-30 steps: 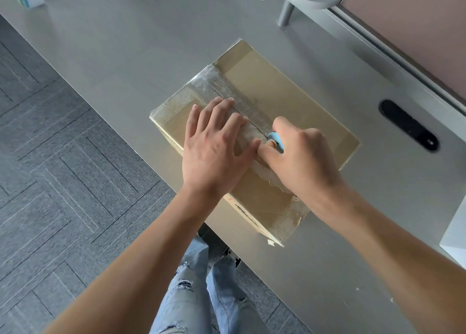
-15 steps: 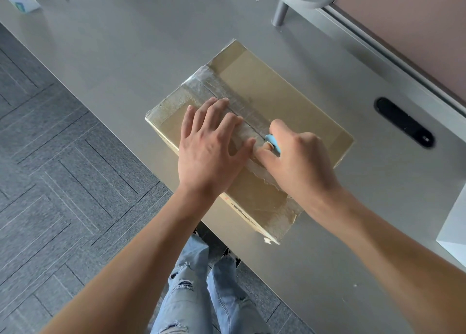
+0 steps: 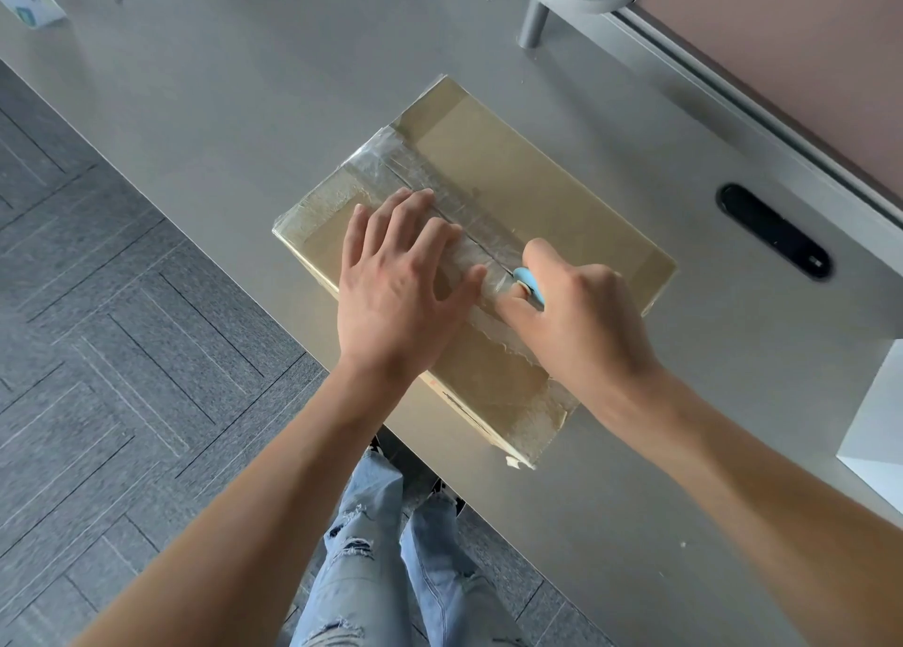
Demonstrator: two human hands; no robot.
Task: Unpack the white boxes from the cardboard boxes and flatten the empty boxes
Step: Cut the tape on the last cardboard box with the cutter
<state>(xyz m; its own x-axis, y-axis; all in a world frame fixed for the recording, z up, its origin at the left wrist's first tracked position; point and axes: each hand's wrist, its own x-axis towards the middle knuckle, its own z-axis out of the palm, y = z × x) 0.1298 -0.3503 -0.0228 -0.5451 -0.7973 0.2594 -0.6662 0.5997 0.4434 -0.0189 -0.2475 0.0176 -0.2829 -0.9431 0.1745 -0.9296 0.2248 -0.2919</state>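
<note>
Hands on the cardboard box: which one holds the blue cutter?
The right hand grips the blue cutter at the taped seam. The left hand lies flat, fingers spread, on the cardboard box.

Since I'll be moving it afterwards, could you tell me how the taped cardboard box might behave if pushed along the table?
The cardboard box sits flat and low, so tipping seems unlikely. The table looks smooth, so it would probably slide easily. Its weight cannot be judged.

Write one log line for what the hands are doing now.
left hand flat on box | right hand holds blue cutter at tape | box shut
</note>
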